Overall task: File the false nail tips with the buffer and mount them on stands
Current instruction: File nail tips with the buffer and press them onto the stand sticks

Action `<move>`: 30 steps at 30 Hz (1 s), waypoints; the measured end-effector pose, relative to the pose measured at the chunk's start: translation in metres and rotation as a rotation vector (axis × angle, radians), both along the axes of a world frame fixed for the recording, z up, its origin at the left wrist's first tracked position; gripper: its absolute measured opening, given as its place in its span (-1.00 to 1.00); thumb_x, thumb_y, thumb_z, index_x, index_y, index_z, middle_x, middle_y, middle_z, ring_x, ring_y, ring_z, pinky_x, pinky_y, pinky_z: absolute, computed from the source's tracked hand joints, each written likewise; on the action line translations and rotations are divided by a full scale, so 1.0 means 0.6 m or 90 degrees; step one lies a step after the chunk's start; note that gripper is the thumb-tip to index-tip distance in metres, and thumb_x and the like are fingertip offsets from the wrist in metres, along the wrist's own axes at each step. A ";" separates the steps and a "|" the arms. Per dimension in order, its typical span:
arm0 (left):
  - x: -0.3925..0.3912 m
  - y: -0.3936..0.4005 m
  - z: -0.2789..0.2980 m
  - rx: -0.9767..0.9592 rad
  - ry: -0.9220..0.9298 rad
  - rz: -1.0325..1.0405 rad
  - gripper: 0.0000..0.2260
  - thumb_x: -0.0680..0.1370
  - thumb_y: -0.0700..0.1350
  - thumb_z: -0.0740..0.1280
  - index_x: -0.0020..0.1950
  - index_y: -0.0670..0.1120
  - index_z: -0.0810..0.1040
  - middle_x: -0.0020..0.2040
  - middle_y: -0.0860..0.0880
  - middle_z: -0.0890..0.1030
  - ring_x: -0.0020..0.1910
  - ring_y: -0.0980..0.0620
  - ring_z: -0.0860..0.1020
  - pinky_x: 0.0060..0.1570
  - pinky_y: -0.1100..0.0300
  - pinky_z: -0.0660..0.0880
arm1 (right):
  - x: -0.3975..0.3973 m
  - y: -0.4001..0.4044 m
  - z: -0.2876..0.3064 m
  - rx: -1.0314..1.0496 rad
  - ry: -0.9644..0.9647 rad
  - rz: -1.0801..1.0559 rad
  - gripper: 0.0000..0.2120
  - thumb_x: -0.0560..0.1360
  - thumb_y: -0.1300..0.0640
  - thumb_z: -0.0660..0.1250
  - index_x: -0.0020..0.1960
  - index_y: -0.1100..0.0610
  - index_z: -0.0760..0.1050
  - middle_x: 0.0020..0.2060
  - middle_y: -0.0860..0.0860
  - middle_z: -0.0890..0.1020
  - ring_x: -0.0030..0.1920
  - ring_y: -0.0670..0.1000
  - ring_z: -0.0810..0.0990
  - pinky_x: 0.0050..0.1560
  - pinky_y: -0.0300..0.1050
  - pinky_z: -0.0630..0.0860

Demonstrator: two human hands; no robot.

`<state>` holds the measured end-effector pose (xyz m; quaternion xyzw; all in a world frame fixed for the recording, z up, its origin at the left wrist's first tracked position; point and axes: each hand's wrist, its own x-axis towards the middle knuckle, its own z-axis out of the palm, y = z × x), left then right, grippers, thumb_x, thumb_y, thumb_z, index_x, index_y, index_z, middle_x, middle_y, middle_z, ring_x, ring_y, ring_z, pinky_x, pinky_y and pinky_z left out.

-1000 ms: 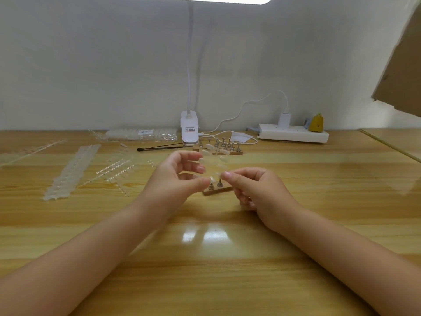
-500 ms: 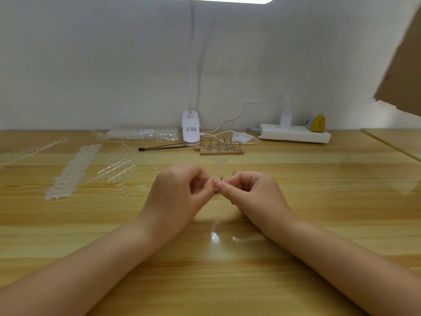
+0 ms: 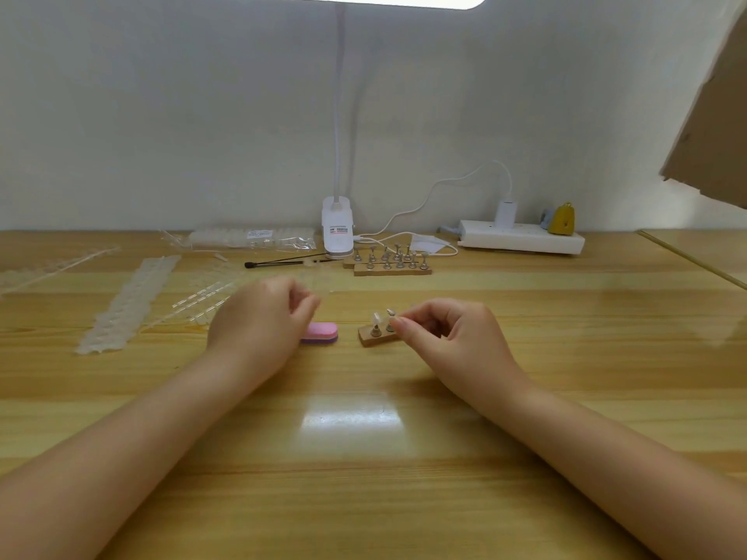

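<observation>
Pale wall across the upper half of the frame, glossy wooden table (image 3: 372, 458) across the lower half, lit by a lamp panel at the top edge. At far left: loose strips of clear nail tips (image 3: 125, 305) lying flat on the wood, with thinner clear sprue pieces (image 3: 202, 299) just right of them. Behind these, against the wall: a clear packet of tips (image 3: 252, 238). Left of centre: left hand (image 3: 262, 317), back toward the camera, fingers curled with thumb and fingertips pinched together; blurred clear plastic near the fingertips, so cannot tell whether anything is held. Just beside and partly under that hand: pink and purple buffer (image 3: 321, 332), flat on the table. Behind, at centre: white clip lamp base (image 3: 337, 232) with its neck rising up the wall, and a thin black-tipped tool (image 3: 279, 261) lying flat. Right of the lamp base: two wooden stand blocks (image 3: 390, 268) carrying rows of small metal holders. Centre, nearer the camera: a small wooden stand (image 3: 374, 337) with a pale nail tip (image 3: 376, 318) mounted upright on its left holder. Right hand (image 3: 448, 337) curled, thumb and forefinger pinching the second holder (image 3: 391, 313) on that stand. Far back right: white power strip (image 3: 521, 238) with a plugged charger and cable, and a small yellow object (image 3: 564, 220) beside it. Upper right corner: brown cardboard edge (image 3: 711, 115).
</observation>
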<state>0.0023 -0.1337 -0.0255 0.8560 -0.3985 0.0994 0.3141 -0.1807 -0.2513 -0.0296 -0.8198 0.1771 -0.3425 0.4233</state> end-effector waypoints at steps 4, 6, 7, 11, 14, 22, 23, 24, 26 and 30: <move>0.031 0.002 -0.008 0.182 -0.085 0.139 -0.55 0.52 0.27 0.22 0.12 -0.08 0.53 0.06 -0.06 0.56 0.11 -0.13 0.49 0.07 0.02 0.43 | 0.005 -0.001 -0.004 0.052 0.017 0.010 -0.92 0.49 0.14 0.41 -0.08 0.11 0.66 -0.50 -0.16 0.54 -0.45 -0.24 0.44 -0.35 -0.39 0.38; 0.029 0.001 -0.008 0.155 -0.194 0.142 -0.50 0.53 0.23 0.23 0.30 -0.10 0.44 0.16 -0.13 0.48 0.16 -0.17 0.43 0.12 0.00 0.35 | 0.004 -0.003 -0.004 0.092 0.013 0.014 -0.92 0.50 0.13 0.40 -0.06 0.12 0.65 -0.52 -0.18 0.54 -0.47 -0.25 0.44 -0.38 -0.41 0.37; 0.025 -0.001 -0.006 0.119 -0.208 0.084 -0.53 0.54 0.19 0.24 0.34 -0.07 0.43 0.16 -0.11 0.48 0.16 -0.15 0.42 0.12 0.00 0.34 | 0.003 -0.005 -0.004 0.112 0.011 0.015 -0.92 0.50 0.13 0.40 -0.06 0.12 0.65 -0.53 -0.18 0.53 -0.48 -0.25 0.44 -0.39 -0.41 0.36; 0.006 -0.004 -0.003 0.180 -0.242 -0.125 -0.64 0.59 0.16 0.15 0.35 0.13 0.44 0.19 0.07 0.50 0.19 -0.02 0.38 0.15 0.09 0.31 | 0.004 -0.011 -0.005 0.242 -0.001 0.021 -0.89 0.47 0.11 0.44 -0.09 0.16 0.65 -0.50 -0.11 0.50 -0.48 -0.16 0.41 -0.45 -0.30 0.38; -0.004 -0.003 -0.004 0.302 -0.317 -0.131 -0.67 0.64 0.13 0.05 0.29 0.14 0.49 0.16 0.09 0.49 0.14 -0.01 0.38 0.12 0.15 0.28 | 0.006 -0.016 -0.004 0.331 -0.017 0.038 -0.91 0.43 0.12 0.47 -0.17 0.15 0.65 -0.47 -0.04 0.49 -0.47 -0.12 0.40 -0.50 -0.29 0.35; -0.064 -0.005 0.018 -0.264 -0.104 -0.354 -0.76 0.55 -0.10 0.34 0.19 -0.12 0.55 -0.02 0.03 0.60 -0.06 0.18 0.56 -0.03 0.34 0.49 | 0.012 -0.026 -0.009 0.475 -0.060 0.137 -0.84 0.36 0.13 0.44 -0.11 0.20 0.59 -0.41 -0.03 0.48 -0.48 -0.13 0.36 -0.56 -0.31 0.28; -0.073 -0.006 0.016 -0.252 -0.137 -0.399 -0.77 0.54 -0.15 0.36 0.18 -0.14 0.56 -0.02 0.00 0.61 -0.05 0.16 0.57 -0.01 0.29 0.51 | 0.011 -0.026 -0.009 0.473 -0.055 0.159 -0.86 0.39 0.14 0.42 -0.10 0.19 0.57 -0.42 -0.06 0.48 -0.47 -0.14 0.36 -0.56 -0.31 0.28; -0.077 -0.007 0.011 -0.231 -0.167 -0.428 -0.78 0.53 -0.20 0.37 0.17 -0.17 0.57 -0.02 -0.03 0.61 -0.04 0.10 0.58 0.01 0.22 0.52 | 0.011 -0.025 -0.009 0.470 -0.044 0.182 -0.89 0.42 0.14 0.39 -0.10 0.17 0.55 -0.43 -0.08 0.47 -0.47 -0.13 0.35 -0.55 -0.30 0.28; -0.071 -0.006 0.001 -0.188 -0.191 -0.427 -0.80 0.52 -0.23 0.37 0.14 -0.19 0.59 -0.03 -0.07 0.60 -0.05 -0.03 0.58 0.00 0.04 0.53 | 0.009 -0.025 -0.006 0.469 -0.024 0.216 -0.89 0.40 0.12 0.37 -0.11 0.14 0.52 -0.44 -0.09 0.46 -0.45 -0.12 0.33 -0.53 -0.30 0.27; -0.057 0.000 -0.007 -0.197 -0.199 -0.369 -0.77 0.56 -0.14 0.32 0.14 -0.22 0.60 -0.04 -0.12 0.62 -0.07 -0.11 0.59 -0.05 -0.09 0.54 | 0.009 -0.025 -0.002 0.497 -0.026 0.227 -0.87 0.38 0.11 0.36 -0.12 0.13 0.50 -0.47 -0.09 0.43 -0.45 -0.11 0.31 -0.54 -0.30 0.25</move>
